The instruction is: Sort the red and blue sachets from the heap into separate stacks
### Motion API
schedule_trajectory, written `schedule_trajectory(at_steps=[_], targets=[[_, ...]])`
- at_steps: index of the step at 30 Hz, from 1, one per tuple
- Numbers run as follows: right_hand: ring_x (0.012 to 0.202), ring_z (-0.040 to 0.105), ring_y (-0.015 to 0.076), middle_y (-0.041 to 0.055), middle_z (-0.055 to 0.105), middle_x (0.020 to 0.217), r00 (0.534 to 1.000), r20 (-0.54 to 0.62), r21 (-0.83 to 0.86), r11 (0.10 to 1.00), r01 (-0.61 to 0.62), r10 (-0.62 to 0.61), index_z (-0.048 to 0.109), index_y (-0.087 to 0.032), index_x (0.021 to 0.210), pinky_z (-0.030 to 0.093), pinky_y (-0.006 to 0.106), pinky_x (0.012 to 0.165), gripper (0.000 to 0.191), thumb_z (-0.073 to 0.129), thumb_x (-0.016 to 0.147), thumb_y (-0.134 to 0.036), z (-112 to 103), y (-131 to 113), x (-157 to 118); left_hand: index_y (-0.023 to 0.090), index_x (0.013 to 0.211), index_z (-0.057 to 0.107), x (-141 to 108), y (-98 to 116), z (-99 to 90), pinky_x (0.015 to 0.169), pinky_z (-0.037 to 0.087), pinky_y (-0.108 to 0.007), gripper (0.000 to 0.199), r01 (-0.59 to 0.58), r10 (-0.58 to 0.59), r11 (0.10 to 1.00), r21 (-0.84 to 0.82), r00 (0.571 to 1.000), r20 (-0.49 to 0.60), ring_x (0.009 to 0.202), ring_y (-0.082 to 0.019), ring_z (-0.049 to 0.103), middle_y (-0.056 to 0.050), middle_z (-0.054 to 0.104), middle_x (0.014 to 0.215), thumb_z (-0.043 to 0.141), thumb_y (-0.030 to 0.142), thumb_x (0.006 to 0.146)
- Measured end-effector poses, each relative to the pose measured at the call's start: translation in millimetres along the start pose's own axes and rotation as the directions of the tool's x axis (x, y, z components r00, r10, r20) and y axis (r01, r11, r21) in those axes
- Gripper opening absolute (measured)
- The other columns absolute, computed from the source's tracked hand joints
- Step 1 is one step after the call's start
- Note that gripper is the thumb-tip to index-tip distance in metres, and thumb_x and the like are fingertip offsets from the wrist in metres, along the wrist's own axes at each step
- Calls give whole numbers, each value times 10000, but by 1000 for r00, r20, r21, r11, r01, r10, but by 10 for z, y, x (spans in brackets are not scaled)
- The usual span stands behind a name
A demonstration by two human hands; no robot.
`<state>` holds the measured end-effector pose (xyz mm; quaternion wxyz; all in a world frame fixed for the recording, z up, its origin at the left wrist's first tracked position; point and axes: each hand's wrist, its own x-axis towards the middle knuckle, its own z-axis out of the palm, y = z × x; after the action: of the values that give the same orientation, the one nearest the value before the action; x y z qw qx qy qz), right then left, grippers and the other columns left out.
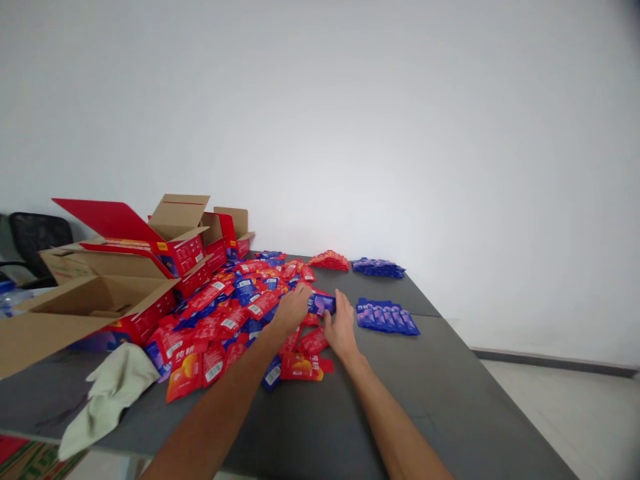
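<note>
A blue-purple snack packet [323, 304] lies across between my two hands, just above the right side of a loose heap. My left hand [294, 308] grips its left end with curled fingers. At the other end, my right hand [343, 327] has its thumb and fingers closed about the packet. Under and left of my hands spreads a heap of red and blue packets [220, 325], lying at all angles. Right of my right hand, a row of overlapping blue packets [387, 317] lies flat on the dark table [415, 387].
Farther back sit a stack of red packets [329, 260] and a stack of blue packets [379, 267]. Open red cartons [150, 313] line the left side, flaps sticking out. A pale cloth [113, 390] hangs over the front edge. A white wall [400, 133] stands behind.
</note>
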<state>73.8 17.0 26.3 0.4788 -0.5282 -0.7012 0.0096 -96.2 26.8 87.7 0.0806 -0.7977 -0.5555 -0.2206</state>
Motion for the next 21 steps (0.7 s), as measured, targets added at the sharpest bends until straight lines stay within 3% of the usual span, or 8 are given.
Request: schedule_trajectory(at_steps=[2, 5, 7, 9, 12, 14, 18, 21], targets=[[1313, 431, 280, 160, 475, 1436, 1000, 17, -12, 1000, -13, 13, 396, -121, 1461, 354, 448, 1088, 605, 469, 866, -199, -80, 93, -22, 189, 1038, 586, 19, 98, 48, 873, 441, -281, 251, -74, 76, 996, -40, 996, 46, 1015, -187, 568, -72, 599, 1097, 359, 121, 955], [1144, 555, 257, 143, 637, 1215, 998, 53, 7, 999, -32, 31, 605, -126, 1245, 400, 397, 1033, 407, 459, 872, -198, -224, 248, -63, 187, 966, 599, 55, 216, 117, 896, 439, -295, 229, -119, 127, 987, -111, 990, 66, 1012, -191, 574, -78, 622, 1055, 375, 141, 953], [1024, 608, 230, 112, 693, 1068, 993, 93, 40, 996, -79, 75, 681, -154, 1072, 438, 344, 966, 308, 435, 898, -218, -336, 339, -88, 190, 933, 595, 84, 288, 166, 886, 449, -304, 203, -85, 96, 974, -211, 994, 43, 974, -188, 587, -67, 640, 1001, 394, 196, 959], [928, 638, 210, 82, 716, 974, 981, 131, 73, 985, -156, 146, 701, -179, 957, 465, 302, 882, 297, 414, 916, -245, -446, 424, -108, 196, 952, 583, 122, 360, 234, 856, 468, -305, 187, 13, -18, 930, -367, 1000, -10, 928, -179, 605, -46, 652, 956, 415, 277, 962], [824, 650, 199, 52, 722, 872, 956, 137, 106, 956, -274, 259, 695, -189, 861, 474, 281, 793, 310, 411, 919, -299, -568, 564, -137, 193, 1033, 548, 194, 468, 407, 782, 502, -294, 212, 193, -266, 756, -625, 964, -24, 856, -163, 640, -37, 667, 945, 451, 358, 943], [789, 649, 198, 44, 721, 843, 939, 111, 128, 932, -338, 325, 687, -189, 838, 476, 277, 764, 321, 415, 915, -341, -604, 671, -155, 181, 1090, 507, 234, 546, 572, 715, 516, -275, 236, 297, -371, 596, -746, 926, 73, 775, -146, 659, -44, 678, 940, 488, 345, 921], [691, 644, 197, 40, 709, 735, 894, 97, 180, 875, -449, 438, 668, -191, 797, 484, 269, 672, 373, 417, 909, -444, -581, 862, -179, 162, 1206, 392, 237, 748, 917, 606, 519, -235, 445, 441, -336, 352, -825, 883, 329, 696, -137, 674, -26, 680, 860, 595, 196, 811], [604, 638, 189, 34, 687, 645, 860, 132, 247, 824, -510, 493, 658, -185, 821, 486, 265, 612, 397, 424, 902, -496, -524, 948, -171, 165, 1245, 380, 217, 924, 1105, 588, 532, -227, 569, 453, -283, 317, -833, 884, 372, 656, -123, 667, -20, 686, 873, 635, 116, 739]])
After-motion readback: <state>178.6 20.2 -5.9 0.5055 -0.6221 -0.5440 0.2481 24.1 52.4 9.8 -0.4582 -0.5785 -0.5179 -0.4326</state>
